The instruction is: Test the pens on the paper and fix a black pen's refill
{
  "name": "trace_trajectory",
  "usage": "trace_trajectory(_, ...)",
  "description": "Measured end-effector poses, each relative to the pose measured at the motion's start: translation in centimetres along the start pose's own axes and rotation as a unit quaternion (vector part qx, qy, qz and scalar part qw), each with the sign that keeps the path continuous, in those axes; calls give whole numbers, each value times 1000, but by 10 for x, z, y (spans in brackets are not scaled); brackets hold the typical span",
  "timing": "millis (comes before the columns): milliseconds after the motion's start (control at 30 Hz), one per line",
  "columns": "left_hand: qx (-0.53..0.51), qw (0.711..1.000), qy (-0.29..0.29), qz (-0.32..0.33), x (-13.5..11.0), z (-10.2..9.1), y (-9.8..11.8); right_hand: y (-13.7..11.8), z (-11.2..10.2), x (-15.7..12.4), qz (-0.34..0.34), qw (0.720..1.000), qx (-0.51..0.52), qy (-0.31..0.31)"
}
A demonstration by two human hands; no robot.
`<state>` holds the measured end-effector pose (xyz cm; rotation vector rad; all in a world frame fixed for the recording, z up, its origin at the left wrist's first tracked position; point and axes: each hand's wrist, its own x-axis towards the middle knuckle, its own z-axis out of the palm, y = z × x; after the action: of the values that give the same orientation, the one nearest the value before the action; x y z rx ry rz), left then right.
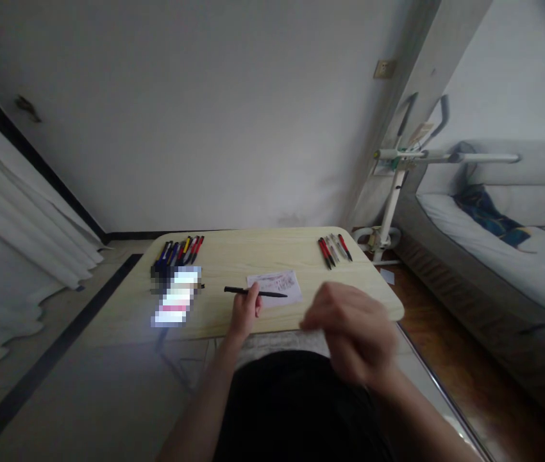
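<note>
Though slim, pen between left fingers.

A pen is held in the left fingers, partly over a paper sheet on the table. Beyond and left of these fingers, a group of pens is laid; a second group is set beyond the right fingers, right of the sheet.

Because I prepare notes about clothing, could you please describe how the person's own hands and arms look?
The left hand and right hand wear no gloves. Both forearms are without sleeves where visible; no watch or bracelet shows. Blur on the right hand hides finer details. Black clothing shows between the arms.
</note>
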<state>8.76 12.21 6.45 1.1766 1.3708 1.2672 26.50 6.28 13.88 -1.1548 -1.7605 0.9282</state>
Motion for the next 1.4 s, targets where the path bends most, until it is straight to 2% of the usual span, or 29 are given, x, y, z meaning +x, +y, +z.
trace_trajectory(100,-20,1000,-6,1,0,-1,1,18,3,33,-79,992,-51,82)
trace_trajectory(133,-20,1000,-7,0,0,-1,2,27,7,40,-87,990,-69,90)
trace_trajectory(233,-13,1000,-19,9,-1,-1,3,54,23,46,-65,992,-82,64)
trace_trajectory(333,-8,999,-26,16,-2,-1,5,65,34,40,-53,996,-60,24)
trace_trajectory(433,-1,1000,-22,12,-3,0,7,65,36,36,-40,998,-54,2)
trace_trajectory(600,7,999,-41,31,-2,0,5,68,33,37,-13,1000,-26,9)
trace_trajectory(1400,45,997,-42,38,-2,0,4,78,34,37,-26,998,-46,-16)
